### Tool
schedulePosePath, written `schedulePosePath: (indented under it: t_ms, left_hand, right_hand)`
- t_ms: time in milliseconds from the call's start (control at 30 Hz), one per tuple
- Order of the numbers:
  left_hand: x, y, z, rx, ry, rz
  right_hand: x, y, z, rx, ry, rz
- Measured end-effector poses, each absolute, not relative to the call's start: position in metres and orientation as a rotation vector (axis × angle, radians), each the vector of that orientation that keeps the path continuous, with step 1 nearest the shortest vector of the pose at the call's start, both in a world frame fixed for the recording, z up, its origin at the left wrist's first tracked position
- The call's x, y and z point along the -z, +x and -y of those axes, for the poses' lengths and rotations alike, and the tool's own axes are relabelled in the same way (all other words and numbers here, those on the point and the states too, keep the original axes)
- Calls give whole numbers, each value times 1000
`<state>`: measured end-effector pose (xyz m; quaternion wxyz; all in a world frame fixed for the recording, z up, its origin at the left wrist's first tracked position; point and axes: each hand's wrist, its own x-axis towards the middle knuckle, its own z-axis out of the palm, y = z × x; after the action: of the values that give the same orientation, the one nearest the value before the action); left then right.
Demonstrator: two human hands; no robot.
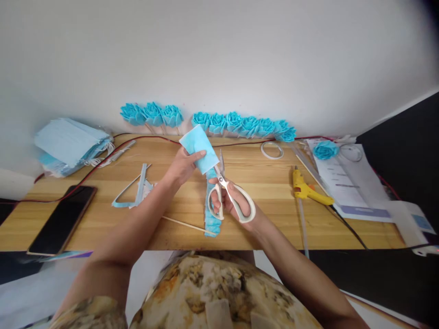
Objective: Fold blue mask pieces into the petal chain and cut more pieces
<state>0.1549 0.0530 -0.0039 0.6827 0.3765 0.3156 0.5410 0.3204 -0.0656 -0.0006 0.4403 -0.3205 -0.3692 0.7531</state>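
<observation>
My left hand (185, 163) grips a folded light-blue piece of face-mask fabric (200, 147), thumb on top. In my right hand (230, 201) is a pair of white-handled scissors (247, 211), fingers through the loops. The scissor blades are parted and lie close to the fabric's lower right corner; whether they touch it I cannot tell. Beneath them, a strip of blue cut pieces (212, 224) lies on the table, partly hidden by the hands and the scissors. A thin wooden stick (187, 224) reaches to the strip's lower end.
Blue fabric flowers (233, 122) on sticks line the wall. A stack of masks (72, 141) and a phone (61, 219) lie left, near cut scraps (140, 185). Right are a yellow glue gun (308, 189), a tape ring (272, 150), a paper sheet (360, 183) and another flower (325, 150).
</observation>
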Motion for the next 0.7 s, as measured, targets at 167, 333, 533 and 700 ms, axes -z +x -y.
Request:
schedulePosePath:
  t_ms: [167,333,533,700]
  left_hand:
    - [6,151,-58,-1229,877,-719]
    - [6,150,-57,-1220,915,-716]
    - [9,151,-56,-1219,943,-714]
    - [10,150,-57,-1232,945,-715]
  right_hand:
    - [0,324,66,-1846,-760,995]
    - [1,326,65,-1858,-767,1006]
    - [2,327,63,-1856,-770,990]
    - [4,328,63,-1860,-761,995]
